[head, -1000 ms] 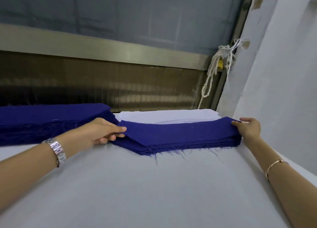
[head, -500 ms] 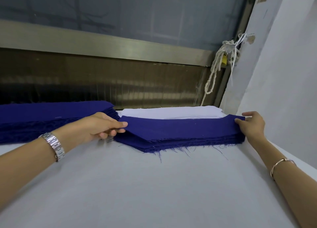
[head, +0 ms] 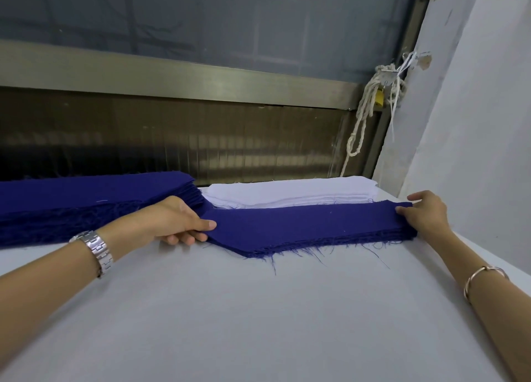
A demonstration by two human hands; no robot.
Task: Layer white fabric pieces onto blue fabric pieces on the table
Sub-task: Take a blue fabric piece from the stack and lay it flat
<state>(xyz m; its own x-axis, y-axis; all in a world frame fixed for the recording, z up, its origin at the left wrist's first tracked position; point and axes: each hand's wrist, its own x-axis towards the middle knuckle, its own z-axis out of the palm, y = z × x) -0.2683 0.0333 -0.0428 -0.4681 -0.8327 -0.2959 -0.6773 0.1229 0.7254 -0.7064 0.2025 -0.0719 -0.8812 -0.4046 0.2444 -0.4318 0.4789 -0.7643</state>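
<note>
A stack of blue fabric pieces [head: 310, 226] with frayed edges lies across the far middle of the table. My left hand [head: 175, 223] pinches its left end, thumb on top and fingers underneath. My right hand [head: 425, 215] grips its right end, thumb on top. Right behind it sits a stack of white fabric pieces [head: 290, 191], partly hidden by the blue stack. A second, taller pile of blue fabric [head: 86, 197] stretches along the far left.
The table [head: 258, 318] is covered in pale grey cloth. A white wall [head: 474, 122] rises at the right edge. A metal-framed window lies behind, with a knotted white rope [head: 365, 114] and a yellow padlock at its right corner.
Both hands keep their hold on the blue stack's ends. The stack has slid slightly toward me, uncovering more of the white stack behind it.
</note>
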